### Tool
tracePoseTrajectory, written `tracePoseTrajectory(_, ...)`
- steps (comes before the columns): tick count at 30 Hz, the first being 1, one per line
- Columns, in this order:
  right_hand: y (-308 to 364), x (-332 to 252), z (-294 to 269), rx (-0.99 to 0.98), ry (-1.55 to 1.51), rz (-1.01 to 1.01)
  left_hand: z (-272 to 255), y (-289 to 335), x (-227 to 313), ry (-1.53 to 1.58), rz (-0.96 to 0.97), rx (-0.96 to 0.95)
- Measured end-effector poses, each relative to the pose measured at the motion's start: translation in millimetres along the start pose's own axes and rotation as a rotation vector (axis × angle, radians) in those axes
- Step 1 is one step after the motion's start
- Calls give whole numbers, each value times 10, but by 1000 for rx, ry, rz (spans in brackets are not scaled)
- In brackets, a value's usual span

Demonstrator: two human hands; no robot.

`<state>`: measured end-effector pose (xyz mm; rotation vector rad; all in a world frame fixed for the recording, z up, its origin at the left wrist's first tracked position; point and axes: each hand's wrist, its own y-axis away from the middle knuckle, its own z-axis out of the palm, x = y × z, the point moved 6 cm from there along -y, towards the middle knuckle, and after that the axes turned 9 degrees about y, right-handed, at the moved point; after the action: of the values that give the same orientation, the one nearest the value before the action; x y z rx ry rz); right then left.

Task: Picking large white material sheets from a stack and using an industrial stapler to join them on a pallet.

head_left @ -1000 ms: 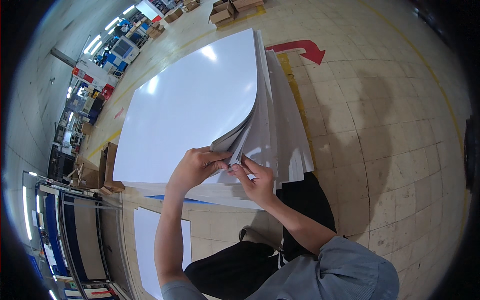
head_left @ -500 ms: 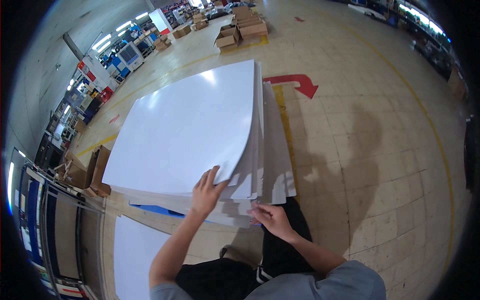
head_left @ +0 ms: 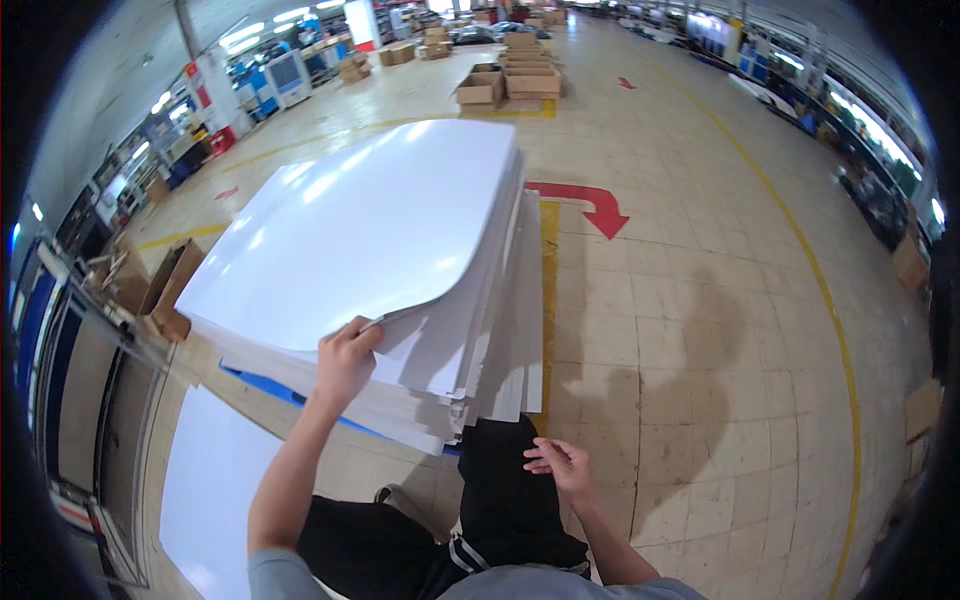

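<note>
A tall stack of large white sheets stands in front of me, its edges uneven on the near right side. The glossy top sheet is lifted and curled at its near right corner. My left hand is closed on that sheet's near edge, fingers folded over it. My right hand hangs in the air right of the stack's near corner, above my leg, with its fingers apart and nothing seen in them. Part of a blue base shows under the stack.
Another white sheet lies low at the near left. A metal rack with panels stands at the left, beside an open cardboard box. More open boxes sit far ahead. A red arrow and yellow lines mark the tiled floor.
My left hand has closed on the top sheet's edge and shifted left, bending the sheet's corner up and back. My right hand has moved off the stack's corner to the right and down.
</note>
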<state>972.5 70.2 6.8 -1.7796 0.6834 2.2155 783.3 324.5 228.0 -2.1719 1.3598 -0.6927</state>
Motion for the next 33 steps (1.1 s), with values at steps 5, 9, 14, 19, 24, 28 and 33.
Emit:
tracePoseTrajectory(5, 25, -255, -226, -59, 27, 15, -330, 320, 564, 44, 95, -55)
tracePoseTrajectory(9, -99, -632, -202, -169, -222, 132, -556, 271, 1376, 47, 374, -164)
tracePoseTrajectory(14, -114, -1204, -84, -296, -768, 110, -840, 146, 2324, 184, 518, -52)
tracePoseTrajectory(19, 0, -1663, -126, -34, -486, 187, -567, 311, 3301, 325, 548, -126)
tracePoseTrajectory(24, 515, -1561, -741, -87, -71, 332, -176, 671, 3679, 622, 524, -130)
tracePoseTrajectory(28, 350, -346, -1708, -131, -105, 333, -159, 760, 3045, 1737, 358, -773)
tracePoseTrajectory(33, 192, 39, -1614, -216, -325, 153, 179, 624, -204, 1011, -335, -51)
